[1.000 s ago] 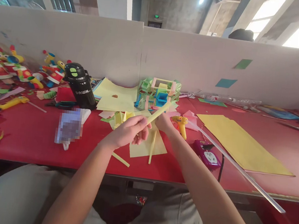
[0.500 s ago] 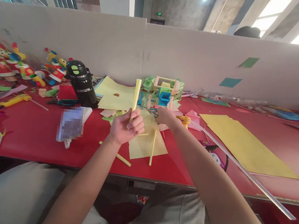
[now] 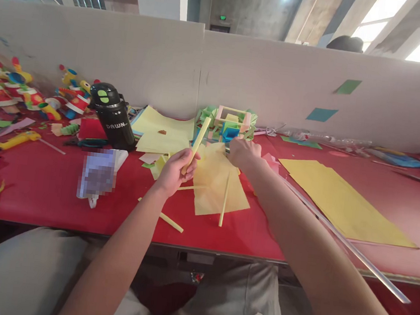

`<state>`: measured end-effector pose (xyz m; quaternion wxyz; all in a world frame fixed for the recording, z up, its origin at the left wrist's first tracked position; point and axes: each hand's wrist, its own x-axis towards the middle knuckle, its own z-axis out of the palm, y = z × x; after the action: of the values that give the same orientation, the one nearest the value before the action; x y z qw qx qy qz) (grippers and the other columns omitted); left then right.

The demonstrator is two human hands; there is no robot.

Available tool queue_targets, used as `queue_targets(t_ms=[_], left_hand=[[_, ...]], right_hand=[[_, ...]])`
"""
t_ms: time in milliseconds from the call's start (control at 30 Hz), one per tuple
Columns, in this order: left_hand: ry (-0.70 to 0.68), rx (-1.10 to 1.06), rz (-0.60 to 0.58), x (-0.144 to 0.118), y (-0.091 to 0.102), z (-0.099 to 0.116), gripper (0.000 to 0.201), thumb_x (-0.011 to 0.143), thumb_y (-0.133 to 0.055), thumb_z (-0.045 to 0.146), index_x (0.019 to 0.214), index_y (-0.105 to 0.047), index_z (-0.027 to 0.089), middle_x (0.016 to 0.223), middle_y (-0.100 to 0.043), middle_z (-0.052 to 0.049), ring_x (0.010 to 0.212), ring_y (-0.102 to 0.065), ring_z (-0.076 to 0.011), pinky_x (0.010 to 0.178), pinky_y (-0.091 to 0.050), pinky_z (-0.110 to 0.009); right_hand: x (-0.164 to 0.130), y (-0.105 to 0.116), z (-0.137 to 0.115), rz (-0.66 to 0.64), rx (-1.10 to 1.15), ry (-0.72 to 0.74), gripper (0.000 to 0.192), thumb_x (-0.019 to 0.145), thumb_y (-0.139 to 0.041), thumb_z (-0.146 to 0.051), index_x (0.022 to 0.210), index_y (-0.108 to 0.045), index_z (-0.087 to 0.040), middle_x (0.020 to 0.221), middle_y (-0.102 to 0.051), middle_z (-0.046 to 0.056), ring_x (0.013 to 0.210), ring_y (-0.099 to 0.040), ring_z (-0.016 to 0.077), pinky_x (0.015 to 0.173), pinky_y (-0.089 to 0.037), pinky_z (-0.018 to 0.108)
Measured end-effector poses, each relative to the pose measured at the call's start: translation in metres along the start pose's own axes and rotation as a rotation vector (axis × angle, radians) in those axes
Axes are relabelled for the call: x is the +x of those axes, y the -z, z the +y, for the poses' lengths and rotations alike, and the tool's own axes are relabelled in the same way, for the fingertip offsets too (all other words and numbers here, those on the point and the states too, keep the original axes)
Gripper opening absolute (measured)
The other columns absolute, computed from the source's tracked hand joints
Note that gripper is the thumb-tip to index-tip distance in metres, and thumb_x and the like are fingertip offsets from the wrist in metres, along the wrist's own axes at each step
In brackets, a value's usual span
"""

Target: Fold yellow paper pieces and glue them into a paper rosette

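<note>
Our left hand pinches the light, crushable paper tube low; right hand grips the yellow sheet lying mid-surface.

Bare red table is seen at the near left, between the blurred packet and the front edge. The middle is taken up by a yellow sheet with loose paper sticks. Farther back, the way is blocked by a black bottle and a paper model. The right is crossed by a long clear strip beside a large yellow sheet.
</note>
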<state>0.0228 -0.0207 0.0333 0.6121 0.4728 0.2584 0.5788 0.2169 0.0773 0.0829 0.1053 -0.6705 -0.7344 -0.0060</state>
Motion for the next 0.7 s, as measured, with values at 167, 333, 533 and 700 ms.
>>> queue_targets(t_ms=[167,333,533,700], left_hand=[[0.007,-0.048,-0.017,-0.003,-0.002,0.004,0.025,0.091,-0.062,0.041,0.085,-0.062,0.017,0.056,-0.038,0.005,0.045,-0.036,-0.0063,0.046,-0.028,-0.020],[0.025,-0.277,-0.051,-0.010,0.002,0.017,0.038,0.097,-0.048,0.040,0.066,-0.043,0.020,0.050,-0.019,0.007,0.040,-0.019,-0.0080,0.043,-0.023,-0.024],[0.015,-0.310,0.034,-0.013,0.011,0.017,0.047,0.099,-0.036,0.048,0.062,-0.029,0.021,0.048,-0.008,0.007,0.040,-0.007,-0.0098,0.042,-0.018,-0.027],[-0.005,-0.324,-0.009,-0.012,0.007,0.019,0.043,0.099,-0.039,0.044,0.064,-0.032,0.021,0.049,-0.012,0.007,0.041,-0.009,-0.0097,0.043,-0.018,-0.026]], right_hand=[[-0.007,0.011,-0.009,-0.001,-0.105,-0.050,0.055,0.086,-0.063,-0.034,0.132,-0.049,-0.006,0.127,-0.057,0.027,0.120,-0.055,0.0363,0.093,-0.044,0.048],[-0.011,0.014,-0.012,0.048,-0.104,0.007,0.073,0.074,-0.074,-0.041,0.131,-0.046,-0.004,0.132,-0.051,0.028,0.126,-0.047,0.0406,0.096,-0.041,0.050],[-0.009,0.030,-0.001,0.205,0.072,-0.143,0.061,0.080,-0.071,-0.038,0.128,-0.050,-0.007,0.132,-0.052,0.029,0.124,-0.047,0.0406,0.092,-0.044,0.049],[-0.015,0.028,0.005,0.281,0.427,-0.025,0.043,0.081,-0.065,-0.050,0.112,-0.057,-0.021,0.105,-0.063,0.011,0.097,-0.059,0.0280,0.078,-0.049,0.041]])
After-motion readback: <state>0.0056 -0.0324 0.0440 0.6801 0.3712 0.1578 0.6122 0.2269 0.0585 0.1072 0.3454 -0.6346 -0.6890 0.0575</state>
